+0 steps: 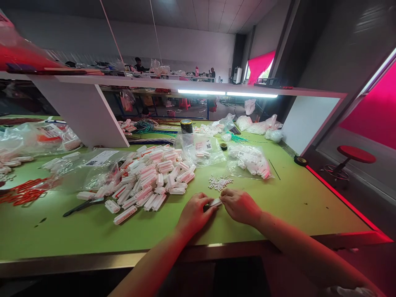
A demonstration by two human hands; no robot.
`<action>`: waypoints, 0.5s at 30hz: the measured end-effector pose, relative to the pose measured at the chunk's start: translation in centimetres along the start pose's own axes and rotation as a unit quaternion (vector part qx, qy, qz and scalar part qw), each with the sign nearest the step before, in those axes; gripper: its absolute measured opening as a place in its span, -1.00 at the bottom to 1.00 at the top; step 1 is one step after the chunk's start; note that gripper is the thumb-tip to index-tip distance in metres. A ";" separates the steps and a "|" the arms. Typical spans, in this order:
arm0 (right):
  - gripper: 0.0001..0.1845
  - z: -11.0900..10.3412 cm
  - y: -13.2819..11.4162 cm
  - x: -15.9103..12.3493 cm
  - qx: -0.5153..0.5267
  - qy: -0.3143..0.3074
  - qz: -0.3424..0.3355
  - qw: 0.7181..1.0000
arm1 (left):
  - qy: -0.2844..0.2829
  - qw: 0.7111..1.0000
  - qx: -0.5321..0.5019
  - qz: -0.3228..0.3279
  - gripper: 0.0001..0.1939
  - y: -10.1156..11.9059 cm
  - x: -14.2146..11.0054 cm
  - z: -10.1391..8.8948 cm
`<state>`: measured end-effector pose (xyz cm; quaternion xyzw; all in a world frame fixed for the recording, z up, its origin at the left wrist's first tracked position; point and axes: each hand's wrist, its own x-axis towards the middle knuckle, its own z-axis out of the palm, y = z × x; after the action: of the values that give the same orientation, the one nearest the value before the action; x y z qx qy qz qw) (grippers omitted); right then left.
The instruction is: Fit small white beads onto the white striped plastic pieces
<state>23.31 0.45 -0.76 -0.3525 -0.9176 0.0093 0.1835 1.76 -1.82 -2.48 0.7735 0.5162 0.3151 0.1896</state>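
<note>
Near the table's front edge, my left hand (pixel 195 211) is closed, gripping a small white plastic connector housing (pixel 215 202) between thumb and fingers. My right hand (pixel 239 205) touches the right end of this housing with its fingertips pinched together. Whatever lies between those fingertips is too small or hidden to make out. Just beyond both hands is a loose cluster of tiny white plastic pieces (pixel 219 182). To the left of my left hand spreads a large heap of similar white connector housings (pixel 148 181), some with reddish tints from the light.
Clear bags of parts (pixel 250 161) lie behind the hands, beside a small tape roll (pixel 223 146). A black-handled tool (pixel 78 207) and orange pieces (pixel 26 192) lie left. Wire bundles (pixel 148 126) sit under the shelf (pixel 198 84). Another tape roll (pixel 300 160) rests at the right edge.
</note>
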 end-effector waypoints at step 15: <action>-0.85 1.5 8.4 1.9 0.053 0.073 0.195 0.977 | -0.012 0.997 0.046 0.053 -0.58 0.1 0.0 0.4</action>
<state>26.89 8.22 -2.80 -0.5146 -0.8132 0.0673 0.2632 2.04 -1.84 -2.71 0.8116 0.4858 0.2914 0.1428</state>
